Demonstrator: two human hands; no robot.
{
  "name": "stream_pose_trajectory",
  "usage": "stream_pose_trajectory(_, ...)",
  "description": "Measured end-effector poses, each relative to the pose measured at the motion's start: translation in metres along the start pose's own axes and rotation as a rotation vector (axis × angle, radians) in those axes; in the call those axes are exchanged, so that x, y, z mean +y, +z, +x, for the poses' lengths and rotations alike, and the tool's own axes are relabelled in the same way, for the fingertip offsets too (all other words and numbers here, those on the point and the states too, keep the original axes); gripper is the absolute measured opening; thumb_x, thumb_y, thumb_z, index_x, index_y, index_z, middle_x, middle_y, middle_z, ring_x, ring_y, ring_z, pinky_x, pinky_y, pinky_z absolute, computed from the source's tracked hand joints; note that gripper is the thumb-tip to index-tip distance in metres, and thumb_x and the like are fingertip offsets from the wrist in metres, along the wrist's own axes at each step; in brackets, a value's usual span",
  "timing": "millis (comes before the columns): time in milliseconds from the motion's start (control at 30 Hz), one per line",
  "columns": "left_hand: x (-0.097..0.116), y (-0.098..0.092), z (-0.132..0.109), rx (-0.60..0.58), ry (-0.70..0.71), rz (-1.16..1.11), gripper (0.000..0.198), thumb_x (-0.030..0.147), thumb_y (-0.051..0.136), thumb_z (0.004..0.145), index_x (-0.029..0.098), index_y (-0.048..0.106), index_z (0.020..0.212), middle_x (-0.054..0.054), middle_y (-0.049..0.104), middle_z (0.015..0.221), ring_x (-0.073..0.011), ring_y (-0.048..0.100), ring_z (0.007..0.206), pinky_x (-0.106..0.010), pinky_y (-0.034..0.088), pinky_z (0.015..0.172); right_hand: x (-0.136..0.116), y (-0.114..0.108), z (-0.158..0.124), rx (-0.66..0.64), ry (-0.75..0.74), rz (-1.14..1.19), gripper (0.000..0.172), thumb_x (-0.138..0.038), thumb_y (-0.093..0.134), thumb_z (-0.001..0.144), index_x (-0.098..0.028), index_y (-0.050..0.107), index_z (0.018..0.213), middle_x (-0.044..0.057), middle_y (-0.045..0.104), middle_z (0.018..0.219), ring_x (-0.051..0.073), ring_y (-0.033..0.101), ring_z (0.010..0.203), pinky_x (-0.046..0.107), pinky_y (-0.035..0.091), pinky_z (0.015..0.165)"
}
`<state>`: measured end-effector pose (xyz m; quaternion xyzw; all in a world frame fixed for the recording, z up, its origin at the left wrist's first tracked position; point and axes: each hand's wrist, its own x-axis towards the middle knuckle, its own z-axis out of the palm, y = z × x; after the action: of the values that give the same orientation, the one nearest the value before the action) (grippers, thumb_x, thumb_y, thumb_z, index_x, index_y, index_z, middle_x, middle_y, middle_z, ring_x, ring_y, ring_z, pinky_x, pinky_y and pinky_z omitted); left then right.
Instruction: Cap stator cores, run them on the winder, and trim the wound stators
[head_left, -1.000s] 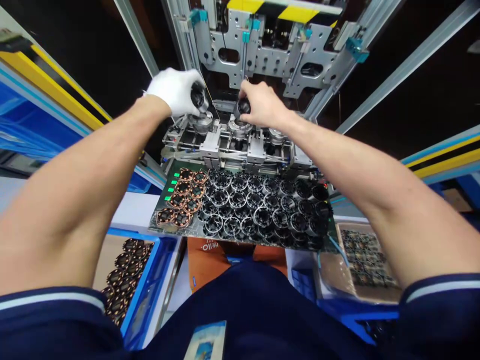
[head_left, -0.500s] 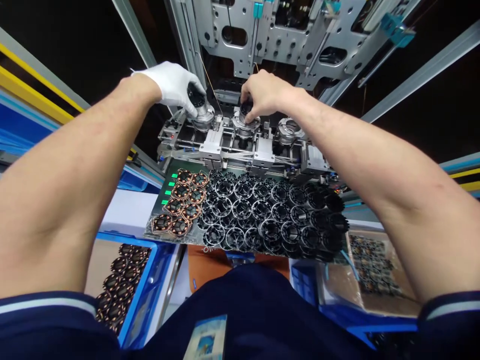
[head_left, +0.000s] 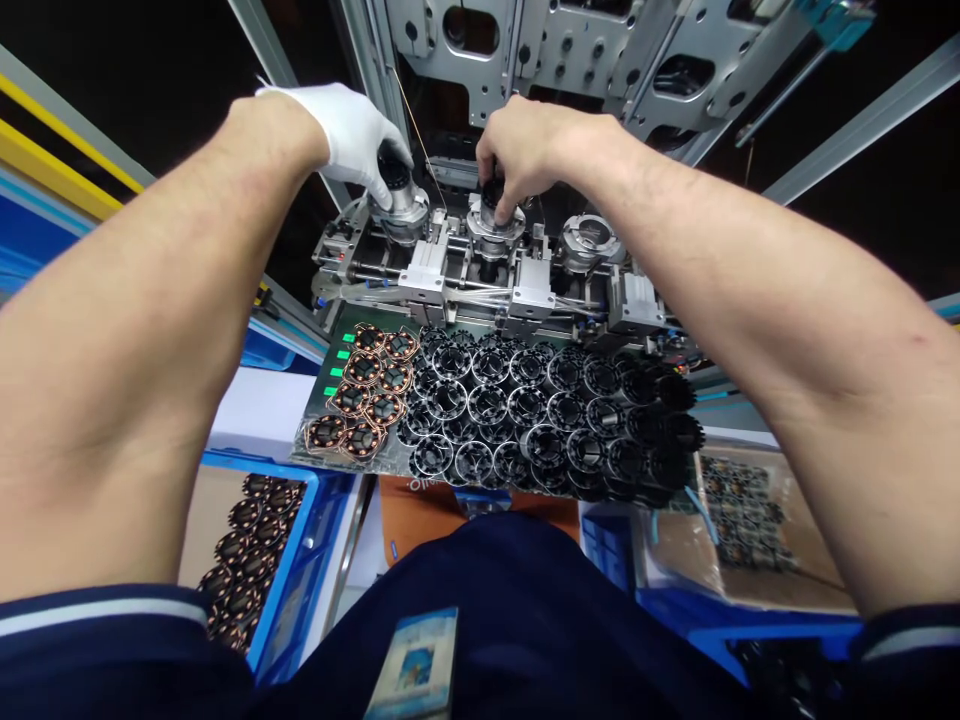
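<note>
Standing roughly upright at the left ring fixture (head_left: 405, 228), its black toothed rim uppermost, the left stator core (head_left: 397, 176) was within the curl of the gloved left hand (head_left: 346, 135); to its right, the right stator core (head_left: 491, 192) stood likewise at the middle ring fixture (head_left: 499, 240), under the bare right hand (head_left: 531, 138). Each core's long axis ran nearly in line with the fixture below; how deep either sat could not be told. The left hand held its core from the left, thumb and fingers wrapped round it; the right hand pinched the other from the right, partly hiding it. Farther right was a third ring fixture (head_left: 591, 232). Nearer the person lay a green board (head_left: 317, 405), copper-wound stators (head_left: 367, 385) at its left and black toothed cores (head_left: 555, 410) at its right.
</note>
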<state>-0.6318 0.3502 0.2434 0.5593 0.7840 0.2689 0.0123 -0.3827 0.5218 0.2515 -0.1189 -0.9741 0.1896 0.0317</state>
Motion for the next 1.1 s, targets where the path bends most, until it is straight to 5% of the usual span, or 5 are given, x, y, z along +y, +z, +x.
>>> stream_pose_trajectory(133, -0.004, 0.001, -0.024, -0.349, -0.236, 0.073, 0.070, 0.079, 0.102, 0.076, 0.022, 0.082, 0.112, 0.011, 0.087, 0.110, -0.0180, 0.063, 0.127, -0.051, 0.024, 0.150, -0.017, -0.001, -0.007, -0.076, 0.070, -0.201, 0.083, -0.099, 0.081, 0.045, -0.021, 0.077, 0.071, -0.005, 0.076, 0.062, 0.020, 0.081, 0.123, 0.039, 0.053, 0.112)
stream_pose_trajectory(467, 0.007, -0.005, -0.017, -0.398, -0.328, 0.060, 0.060, 0.072, 0.103, 0.079, 0.026, 0.083, 0.111, 0.018, 0.084, 0.102, -0.0121, 0.064, 0.127, -0.042, 0.019, 0.152, 0.011, -0.012, 0.013, -0.164, 0.117, -0.038, 0.093, -0.111, 0.053, 0.051, -0.021, 0.070, 0.064, 0.000, 0.073, 0.054, 0.013, 0.081, 0.116, 0.049, 0.048, 0.108)
stream_pose_trajectory(600, 0.004, 0.019, -0.044, -0.351, -0.367, -0.043, 0.091, 0.074, 0.104, 0.078, 0.016, 0.075, 0.142, 0.007, 0.071, 0.165, -0.0224, 0.053, 0.154, -0.058, 0.013, 0.153, 0.006, -0.005, 0.005, -0.106, 0.025, -0.039, 0.081, -0.103, 0.070, 0.051, -0.024, 0.072, 0.067, -0.002, 0.077, 0.058, 0.018, 0.082, 0.120, 0.047, 0.051, 0.110)
stream_pose_trajectory(900, -0.016, 0.066, -0.064, -0.289, -0.447, -0.411, 0.113, 0.053, 0.112, 0.075, 0.012, 0.056, 0.164, 0.009, 0.025, 0.197, -0.0264, 0.009, 0.176, -0.062, -0.022, 0.149, -0.057, 0.001, -0.056, -0.076, 0.138, -0.365, 0.070, -0.052, 0.104, 0.083, -0.009, 0.084, 0.135, 0.018, 0.085, 0.139, 0.037, 0.082, 0.130, 0.059, 0.063, 0.121)
stream_pose_trajectory(1100, -0.010, 0.071, -0.123, -0.133, -0.041, -0.209, 0.145, 0.090, 0.089, 0.056, 0.016, 0.044, 0.172, 0.003, 0.019, 0.199, -0.0177, 0.016, 0.178, -0.048, 0.004, 0.152, -0.065, 0.078, -0.093, -0.021, 0.101, -0.343, 0.093, -0.045, 0.088, 0.098, 0.000, 0.053, 0.172, 0.030, 0.049, 0.182, 0.051, 0.045, 0.172, 0.068, 0.040, 0.144)
